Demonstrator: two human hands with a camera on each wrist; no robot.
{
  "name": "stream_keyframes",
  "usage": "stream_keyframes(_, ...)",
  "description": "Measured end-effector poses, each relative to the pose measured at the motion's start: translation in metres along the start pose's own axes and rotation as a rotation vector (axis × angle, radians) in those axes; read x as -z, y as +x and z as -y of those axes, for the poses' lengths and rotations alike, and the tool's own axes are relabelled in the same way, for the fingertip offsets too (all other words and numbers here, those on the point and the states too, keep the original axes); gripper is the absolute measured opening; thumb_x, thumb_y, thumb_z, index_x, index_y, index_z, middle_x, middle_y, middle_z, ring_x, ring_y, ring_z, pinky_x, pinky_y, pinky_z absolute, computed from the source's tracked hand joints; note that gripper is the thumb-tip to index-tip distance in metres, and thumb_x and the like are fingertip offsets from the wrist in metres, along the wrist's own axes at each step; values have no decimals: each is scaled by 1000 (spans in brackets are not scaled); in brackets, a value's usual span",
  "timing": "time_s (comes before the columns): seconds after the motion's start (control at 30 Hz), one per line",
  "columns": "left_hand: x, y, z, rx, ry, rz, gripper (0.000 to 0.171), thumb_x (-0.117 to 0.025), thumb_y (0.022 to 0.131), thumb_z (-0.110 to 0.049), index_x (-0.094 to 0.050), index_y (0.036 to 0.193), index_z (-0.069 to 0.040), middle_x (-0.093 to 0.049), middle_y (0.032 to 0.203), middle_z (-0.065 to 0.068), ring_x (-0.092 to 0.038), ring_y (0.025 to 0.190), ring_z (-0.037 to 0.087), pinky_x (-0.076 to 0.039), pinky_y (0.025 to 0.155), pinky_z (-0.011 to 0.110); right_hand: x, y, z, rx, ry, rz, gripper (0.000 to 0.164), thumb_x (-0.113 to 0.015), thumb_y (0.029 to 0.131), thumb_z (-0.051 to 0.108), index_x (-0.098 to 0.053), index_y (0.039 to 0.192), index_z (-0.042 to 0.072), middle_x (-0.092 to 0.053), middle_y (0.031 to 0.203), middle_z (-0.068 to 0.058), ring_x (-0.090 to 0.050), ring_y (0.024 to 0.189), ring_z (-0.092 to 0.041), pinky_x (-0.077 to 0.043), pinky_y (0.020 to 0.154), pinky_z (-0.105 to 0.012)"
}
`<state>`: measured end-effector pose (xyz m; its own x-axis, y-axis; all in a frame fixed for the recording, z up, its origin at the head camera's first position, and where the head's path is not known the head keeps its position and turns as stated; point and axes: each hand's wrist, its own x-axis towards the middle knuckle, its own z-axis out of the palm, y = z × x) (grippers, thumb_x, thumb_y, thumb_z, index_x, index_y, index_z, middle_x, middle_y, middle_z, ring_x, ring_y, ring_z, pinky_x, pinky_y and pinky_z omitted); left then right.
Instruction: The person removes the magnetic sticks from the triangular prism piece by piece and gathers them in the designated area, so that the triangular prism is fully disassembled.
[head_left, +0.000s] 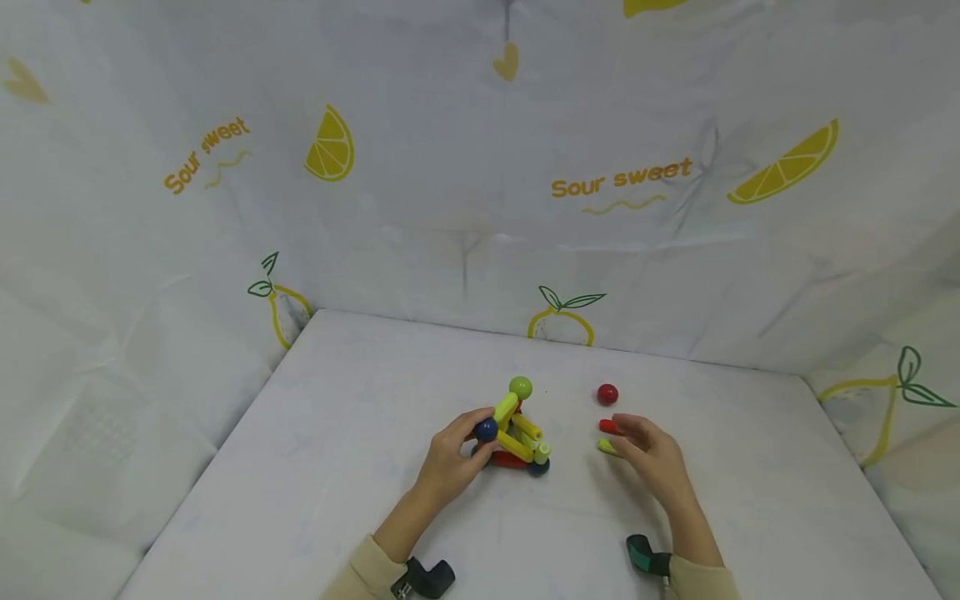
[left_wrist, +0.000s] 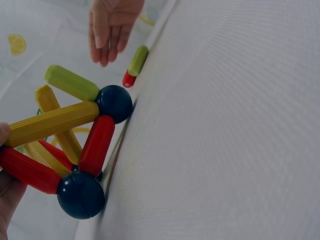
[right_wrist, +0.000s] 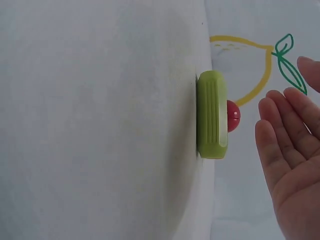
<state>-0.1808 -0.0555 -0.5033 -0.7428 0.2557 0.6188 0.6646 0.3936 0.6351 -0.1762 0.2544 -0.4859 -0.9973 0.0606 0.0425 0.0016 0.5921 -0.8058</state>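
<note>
My left hand (head_left: 448, 462) pinches a dark blue ball (head_left: 486, 429) at the near left corner of a ball-and-stick magnetic structure. Yellow sticks (left_wrist: 55, 125), red sticks (left_wrist: 97, 145) and dark blue balls (left_wrist: 81, 195) make up its frame, while a light green ball (head_left: 521, 387) tops its far end. One light green stick (left_wrist: 72, 82) juts out from a blue ball with its other end free. To the right, my right hand (head_left: 656, 458) hovers with fingers extended and holds nothing. Close by its fingertips lie a loose red stick (head_left: 608, 427) and a loose light green stick (head_left: 608, 447).
A loose red ball (head_left: 607, 394) sits on the white-covered table (head_left: 300, 467) beyond the loose sticks. Behind the table hangs a white sheet (head_left: 435, 167) printed with lemons and lettering. Dark wrist devices (head_left: 647, 556) sit near both sleeves.
</note>
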Motion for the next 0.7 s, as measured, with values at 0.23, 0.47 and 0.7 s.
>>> stream_keyframes(0.23,1,0,-1,13,-16,2,49,-74,80,-5,-56,126,-6,-62,121,10,-63,109,20,-54,84,23,-14,4,12,84,107,20,37,-65,89,12,-57,123,0,-62,121,-19,-60,111,-31,-46,81,-6)
stream_keyframes(0.47,1,0,0,-3,-14,-2,50,-74,80,-3,-56,126,-5,-62,121,11,-63,109,22,-54,84,23,-31,15,34,125,167,101,40,-65,91,16,-55,127,3,-59,128,-16,-57,118,-30,-49,93,-23)
stream_keyframes(0.7,-1,0,3,-17,-7,-5,51,-75,78,-1,-56,126,-5,-62,120,10,-63,108,21,-54,84,22,-47,30,65,163,253,203,46,-64,91,19,-50,133,4,-53,135,-17,-51,126,-30,-45,99,-36)
